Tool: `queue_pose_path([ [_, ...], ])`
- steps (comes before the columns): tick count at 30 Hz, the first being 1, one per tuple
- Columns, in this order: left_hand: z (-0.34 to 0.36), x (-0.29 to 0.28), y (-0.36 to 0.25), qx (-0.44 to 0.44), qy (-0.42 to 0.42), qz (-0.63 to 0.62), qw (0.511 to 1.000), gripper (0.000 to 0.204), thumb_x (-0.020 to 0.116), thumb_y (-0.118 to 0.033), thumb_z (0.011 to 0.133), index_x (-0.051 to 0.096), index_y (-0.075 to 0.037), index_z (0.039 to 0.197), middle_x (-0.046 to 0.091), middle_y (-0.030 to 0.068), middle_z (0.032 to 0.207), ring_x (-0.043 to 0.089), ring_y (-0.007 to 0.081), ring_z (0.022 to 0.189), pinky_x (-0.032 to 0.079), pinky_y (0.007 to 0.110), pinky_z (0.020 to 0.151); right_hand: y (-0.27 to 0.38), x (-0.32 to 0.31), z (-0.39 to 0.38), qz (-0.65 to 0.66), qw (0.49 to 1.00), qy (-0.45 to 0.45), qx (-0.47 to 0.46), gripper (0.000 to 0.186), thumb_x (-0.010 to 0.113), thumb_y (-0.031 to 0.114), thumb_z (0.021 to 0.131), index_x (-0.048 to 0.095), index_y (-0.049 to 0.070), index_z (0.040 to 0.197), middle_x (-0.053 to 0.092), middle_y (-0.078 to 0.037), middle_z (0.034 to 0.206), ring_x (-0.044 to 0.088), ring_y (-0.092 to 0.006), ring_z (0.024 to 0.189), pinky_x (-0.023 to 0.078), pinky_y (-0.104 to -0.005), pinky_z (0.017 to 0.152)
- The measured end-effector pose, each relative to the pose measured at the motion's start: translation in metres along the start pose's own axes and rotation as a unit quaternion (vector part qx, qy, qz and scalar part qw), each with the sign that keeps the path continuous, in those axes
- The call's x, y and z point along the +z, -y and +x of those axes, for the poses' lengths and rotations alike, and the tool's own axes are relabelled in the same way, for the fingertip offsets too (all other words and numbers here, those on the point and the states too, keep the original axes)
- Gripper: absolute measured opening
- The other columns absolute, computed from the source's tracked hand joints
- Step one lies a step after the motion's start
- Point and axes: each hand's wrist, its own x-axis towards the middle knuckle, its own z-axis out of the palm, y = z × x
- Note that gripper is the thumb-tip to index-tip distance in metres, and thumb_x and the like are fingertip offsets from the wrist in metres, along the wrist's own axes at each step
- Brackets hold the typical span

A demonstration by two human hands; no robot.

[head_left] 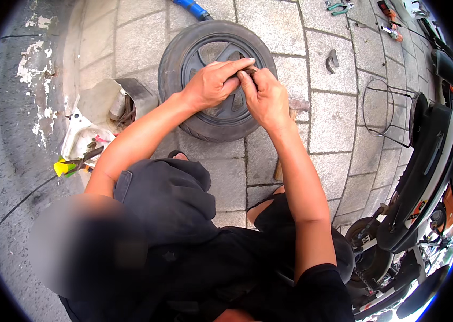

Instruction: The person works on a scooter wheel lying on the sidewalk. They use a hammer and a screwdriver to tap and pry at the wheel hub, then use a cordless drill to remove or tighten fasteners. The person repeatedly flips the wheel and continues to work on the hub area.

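Note:
A wheel with a black tyre (175, 67) and dark grey spoked rim lies flat on the paving in front of me. Over the right part of its rim my two hands meet, fingertips to fingertips. My left hand (213, 83) comes in from the left with its fingers pinched together. Opposite it, my right hand (265, 99) is closed too, thumb pressed against the fingers. Between them is a small dark piece (249, 70), mostly covered by the fingers; its kind cannot be made out.
A hammer (298, 105) lies beside the tyre's right edge. Beyond the tyre is a blue-handled tool (193, 9). At left stands a cut-open container (95, 99) holding parts. Rightward are a curved brake shoe (332, 61), pliers (340, 7), a wire frame (390, 110) and a parked scooter (425, 177).

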Motion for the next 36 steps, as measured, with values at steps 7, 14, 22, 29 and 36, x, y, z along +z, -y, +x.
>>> queue_pose_path([
  [7, -0.004, 0.009, -0.013, -0.002, -0.036, 0.032, 0.999, 0.024, 0.075, -0.006, 0.09, 0.071, -0.008, 0.114, 0.073, 0.0103, 0.099, 0.072, 0.0276, 0.087, 0.058, 0.035, 0.074, -0.06, -0.062, -0.039, -0.229, 0.927, 0.064, 0.288, 0.041, 0.072, 0.039, 0.094, 0.07, 0.001, 0.111, 0.07, -0.022, 0.112, 0.071, -0.038, 0.099, 0.055, -0.0469, 0.089],
  [14, -0.004, 0.013, -0.013, -0.006, -0.063, 0.015, 0.998, 0.017, 0.075, -0.006, 0.089, 0.07, -0.006, 0.105, 0.074, 0.0103, 0.093, 0.073, 0.0288, 0.083, 0.058, 0.036, 0.072, -0.124, -0.036, -0.131, -0.232, 0.857, 0.186, 0.421, 0.051, 0.076, 0.038, 0.088, 0.059, -0.006, 0.108, 0.066, -0.034, 0.117, 0.066, -0.0482, 0.108, 0.052, -0.0501, 0.097],
  [22, 0.003, 0.008, -0.004, 0.018, -0.075, 0.012, 0.997, 0.019, 0.073, -0.006, 0.09, 0.067, -0.006, 0.109, 0.073, 0.0117, 0.093, 0.072, 0.0319, 0.086, 0.058, 0.039, 0.072, -0.067, -0.043, -0.127, 0.09, 0.854, -0.024, 0.511, 0.028, 0.067, 0.028, 0.097, 0.059, 0.002, 0.094, 0.056, -0.003, 0.067, 0.049, -0.0102, 0.046, 0.04, -0.0285, 0.04],
  [29, -0.001, 0.008, -0.004, 0.001, -0.063, 0.01, 0.998, 0.02, 0.07, -0.009, 0.09, 0.067, -0.006, 0.109, 0.073, 0.0116, 0.092, 0.071, 0.0326, 0.088, 0.059, 0.041, 0.078, 0.094, -0.076, -0.064, 0.24, 0.894, -0.011, 0.377, 0.036, 0.056, 0.035, 0.109, 0.063, -0.001, 0.111, 0.058, -0.001, 0.07, 0.052, -0.0072, 0.053, 0.041, -0.0238, 0.048],
  [36, -0.004, 0.012, 0.003, 0.039, -0.08, -0.001, 0.996, 0.023, 0.071, -0.002, 0.088, 0.066, -0.004, 0.11, 0.071, 0.0136, 0.091, 0.071, 0.0349, 0.088, 0.058, 0.042, 0.076, 0.155, -0.102, -0.029, 0.291, 0.91, -0.242, 0.172, 0.06, 0.055, 0.062, 0.101, 0.052, 0.003, 0.111, 0.054, -0.009, 0.071, 0.052, -0.0195, 0.052, 0.048, -0.0336, 0.048],
])
